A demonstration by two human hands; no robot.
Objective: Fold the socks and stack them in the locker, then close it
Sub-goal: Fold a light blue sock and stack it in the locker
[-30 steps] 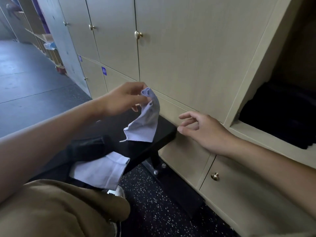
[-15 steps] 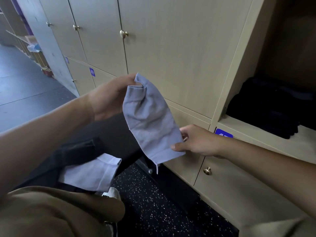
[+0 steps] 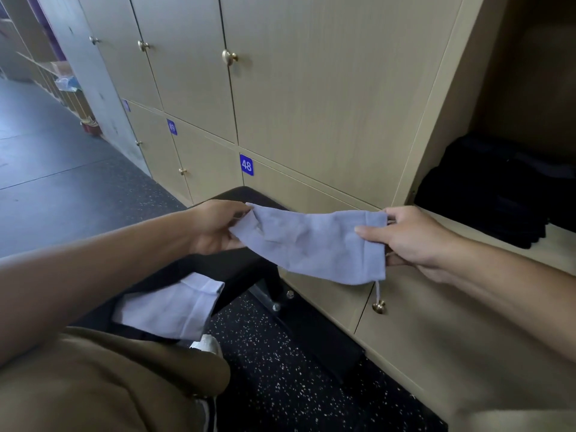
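A pale lavender sock (image 3: 311, 243) is stretched out level in the air between my two hands. My left hand (image 3: 215, 227) pinches its left end above the black bench (image 3: 237, 266). My right hand (image 3: 411, 238) pinches its right end, thumb on top, in front of the open locker (image 3: 486, 238). A loose thread hangs from the sock's lower right corner. A second lavender sock (image 3: 171, 305) lies flat on the bench near my knee. Inside the open locker sits a stack of folded dark socks (image 3: 489, 194).
Wooden locker doors with brass knobs (image 3: 229, 56) fill the wall; a blue tag reads 48 (image 3: 246, 165). A knob (image 3: 378, 307) sits on the lower door under my right hand. My tan-trousered leg (image 3: 103, 385) is at bottom left; the speckled dark floor (image 3: 280, 378) lies below.
My right hand reached in and took the sock's free end. Both hands then pulled the sock from hanging upright to stretched out level, moving it right toward the open locker.
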